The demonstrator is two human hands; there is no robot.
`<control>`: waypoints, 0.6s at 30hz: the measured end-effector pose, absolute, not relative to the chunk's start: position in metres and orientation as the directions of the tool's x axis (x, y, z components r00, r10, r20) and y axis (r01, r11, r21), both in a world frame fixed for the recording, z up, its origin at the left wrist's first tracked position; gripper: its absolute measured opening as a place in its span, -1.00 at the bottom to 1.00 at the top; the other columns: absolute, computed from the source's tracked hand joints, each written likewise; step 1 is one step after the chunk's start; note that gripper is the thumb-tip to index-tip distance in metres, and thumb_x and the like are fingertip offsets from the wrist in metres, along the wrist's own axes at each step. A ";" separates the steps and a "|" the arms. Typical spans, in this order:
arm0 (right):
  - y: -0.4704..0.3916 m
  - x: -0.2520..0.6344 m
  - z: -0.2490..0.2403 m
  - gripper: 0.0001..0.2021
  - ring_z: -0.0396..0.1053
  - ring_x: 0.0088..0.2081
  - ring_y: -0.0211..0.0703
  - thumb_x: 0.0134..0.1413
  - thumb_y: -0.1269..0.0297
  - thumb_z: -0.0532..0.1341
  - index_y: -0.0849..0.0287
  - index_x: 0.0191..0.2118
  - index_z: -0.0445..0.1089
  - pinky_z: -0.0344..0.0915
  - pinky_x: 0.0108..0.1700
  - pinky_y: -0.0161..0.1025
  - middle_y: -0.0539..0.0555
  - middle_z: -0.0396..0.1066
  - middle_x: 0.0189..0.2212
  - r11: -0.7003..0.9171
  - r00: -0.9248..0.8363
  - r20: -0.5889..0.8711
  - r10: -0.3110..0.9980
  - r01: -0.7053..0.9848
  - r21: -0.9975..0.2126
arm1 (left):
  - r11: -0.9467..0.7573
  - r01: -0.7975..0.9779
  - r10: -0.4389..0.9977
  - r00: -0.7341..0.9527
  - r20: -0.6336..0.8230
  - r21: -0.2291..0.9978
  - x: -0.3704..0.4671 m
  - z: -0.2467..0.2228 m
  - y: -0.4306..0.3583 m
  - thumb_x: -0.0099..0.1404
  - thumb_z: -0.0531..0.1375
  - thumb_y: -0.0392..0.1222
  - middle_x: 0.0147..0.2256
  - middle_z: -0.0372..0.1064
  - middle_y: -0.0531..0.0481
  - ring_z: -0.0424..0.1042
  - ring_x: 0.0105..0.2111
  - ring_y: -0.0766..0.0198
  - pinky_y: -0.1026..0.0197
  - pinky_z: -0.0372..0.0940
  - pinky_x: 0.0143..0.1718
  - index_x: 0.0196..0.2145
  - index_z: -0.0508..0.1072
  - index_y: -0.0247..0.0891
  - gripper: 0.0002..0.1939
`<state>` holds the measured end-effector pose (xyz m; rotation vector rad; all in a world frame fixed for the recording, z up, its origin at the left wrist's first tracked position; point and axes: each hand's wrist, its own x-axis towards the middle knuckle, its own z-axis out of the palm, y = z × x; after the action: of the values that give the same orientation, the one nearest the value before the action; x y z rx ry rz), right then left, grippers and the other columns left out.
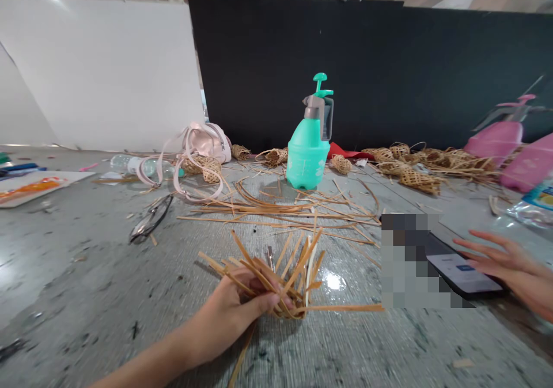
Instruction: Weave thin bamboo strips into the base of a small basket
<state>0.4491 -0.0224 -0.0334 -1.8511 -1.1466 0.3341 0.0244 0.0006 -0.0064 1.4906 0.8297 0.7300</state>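
My left hand (248, 304) is closed on a small, partly woven bamboo basket (298, 310), thumb and fingers pinching its near side. Loose strip ends fan upward from the weave, and one long strip reaches out to the right. A metal clip (271, 258) stands up among the strips behind my fingers. On the right, my right hand (510, 270) comes in from the edge with its fingers stretched and apart over a smartphone (462, 276) with a lit screen. Whether the fingertips touch the screen I cannot tell. A pixelated block hides what lies left of the phone.
Behind the basket lie loose bamboo strips (276, 209). A teal spray bottle (305, 152) stands beyond them. Eyeglasses (151, 221), a pale pink bag (209, 140) and a plastic bottle (125, 163) are at left. Woven pieces (417, 178) and pink sprayers (495, 140) stand right.
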 end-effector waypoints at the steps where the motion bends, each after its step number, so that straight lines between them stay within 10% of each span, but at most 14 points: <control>1: -0.021 0.453 -0.035 -0.65 0.37 -0.14 0.22 -0.34 0.06 0.19 -0.18 -0.26 0.24 0.40 -0.22 0.04 0.04 0.50 -0.27 -0.158 0.535 0.188 0.824 0.536 -0.829 | -0.027 0.077 0.833 0.554 -0.020 0.997 0.025 -0.006 0.001 0.19 0.14 -0.27 -0.37 0.48 -0.11 0.44 -0.28 0.15 0.13 0.27 -0.15 -0.40 0.46 -0.35 -0.88; 10: 0.009 0.428 0.003 -0.78 0.44 -0.27 0.16 -0.12 -0.01 0.14 -0.05 -0.34 0.31 0.30 -0.10 0.10 0.08 0.48 -0.37 -0.035 0.486 0.355 0.799 0.626 -0.779 | -0.185 0.205 0.861 0.505 0.058 0.961 0.026 -0.005 -0.006 0.22 0.12 -0.27 -0.34 0.45 -0.07 0.42 -0.29 0.19 0.22 0.29 -0.20 -0.39 0.47 -0.30 -0.87; 14: 0.005 0.352 0.015 -0.79 0.45 -0.48 -0.04 0.04 0.06 0.03 -0.09 -0.41 0.39 0.42 -0.40 -0.03 -0.09 0.49 -0.48 0.215 -0.133 0.190 0.973 0.821 -0.529 | -0.310 0.239 0.876 0.449 0.178 0.920 0.029 -0.004 -0.007 0.19 0.14 -0.28 -0.39 0.46 -0.03 0.42 -0.32 0.21 0.25 0.27 -0.23 -0.43 0.48 -0.25 -0.88; 18: 0.026 0.332 0.009 -0.85 0.41 -0.52 -0.03 -0.05 0.19 0.07 -0.02 -0.52 0.34 0.38 -0.42 0.01 -0.07 0.43 -0.58 0.210 -0.095 0.287 0.953 0.891 -0.402 | -0.377 0.274 0.883 0.396 0.254 0.885 0.030 -0.007 -0.001 0.16 0.14 -0.34 -0.41 0.47 0.02 0.42 -0.34 0.23 0.27 0.25 -0.23 -0.45 0.48 -0.21 -0.87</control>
<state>0.3316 0.0256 0.0095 -1.7048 -2.0103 0.1705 0.0295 -0.0011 -0.0067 1.8645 0.9965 0.9735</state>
